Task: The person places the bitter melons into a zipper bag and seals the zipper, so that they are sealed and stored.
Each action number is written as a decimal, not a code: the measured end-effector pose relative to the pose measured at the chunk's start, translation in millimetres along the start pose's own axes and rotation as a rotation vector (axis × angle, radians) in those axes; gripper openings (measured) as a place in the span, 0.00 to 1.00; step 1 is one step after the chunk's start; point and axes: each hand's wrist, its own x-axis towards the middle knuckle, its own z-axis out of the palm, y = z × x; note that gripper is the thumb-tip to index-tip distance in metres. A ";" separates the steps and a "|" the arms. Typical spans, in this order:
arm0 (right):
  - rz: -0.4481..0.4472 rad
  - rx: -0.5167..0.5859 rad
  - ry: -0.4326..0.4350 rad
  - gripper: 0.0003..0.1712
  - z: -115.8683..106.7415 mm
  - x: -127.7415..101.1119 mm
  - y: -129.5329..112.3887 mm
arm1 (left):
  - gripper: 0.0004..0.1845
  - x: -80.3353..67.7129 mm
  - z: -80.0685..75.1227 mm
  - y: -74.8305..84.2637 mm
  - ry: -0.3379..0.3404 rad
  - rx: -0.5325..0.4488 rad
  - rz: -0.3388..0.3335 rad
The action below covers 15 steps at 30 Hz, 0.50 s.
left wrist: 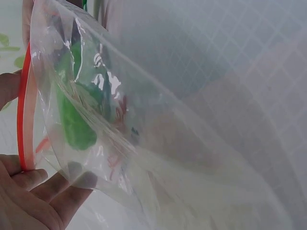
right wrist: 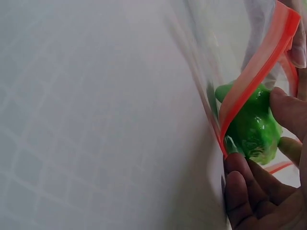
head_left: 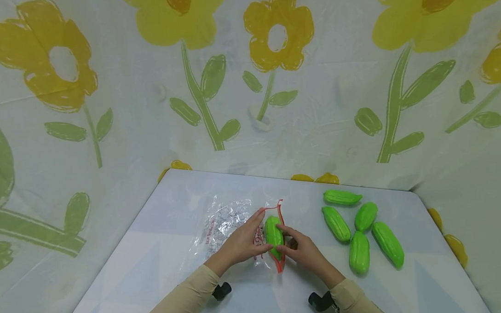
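A clear zip bag (head_left: 225, 222) with a red-edged mouth lies across the table's middle. My left hand (head_left: 242, 242) grips the bag at its mouth, holding it spread. Within the red rims sits a bright green, ridged, gourd-like vegetable (head_left: 273, 231), partly inside the bag. My right hand (head_left: 302, 252) pinches this vegetable from the right. In the right wrist view, its thumb and fingers are around the glossy green body (right wrist: 256, 132), beside the red zip strip (right wrist: 261, 62). Through the clear film in the left wrist view, the green vegetable (left wrist: 76, 115) shows inside.
Several more green vegetables lie right of the bag: one at the back (head_left: 343, 197), one at the left (head_left: 336, 224), two end to end (head_left: 359, 252) and one at the right (head_left: 388, 244). A flower-printed curtain (head_left: 315, 126) hangs behind the white table (head_left: 150, 252).
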 end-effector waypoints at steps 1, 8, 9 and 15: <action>-0.001 0.001 -0.002 0.38 -0.1 -0.3 -0.3 | 0.51 0.0 -0.1 0.1 0.001 -0.002 0.000; -0.011 -0.003 -0.019 0.39 -0.9 -0.7 0.6 | 0.52 -0.3 0.9 -1.0 -0.001 0.002 -0.017; -0.013 -0.004 -0.022 0.39 -1.2 -0.6 0.7 | 0.52 -0.3 1.1 -1.1 0.000 0.005 -0.018; -0.025 -0.008 -0.031 0.39 -2.2 -1.0 1.5 | 0.52 -0.5 0.2 -0.9 0.003 0.005 -0.015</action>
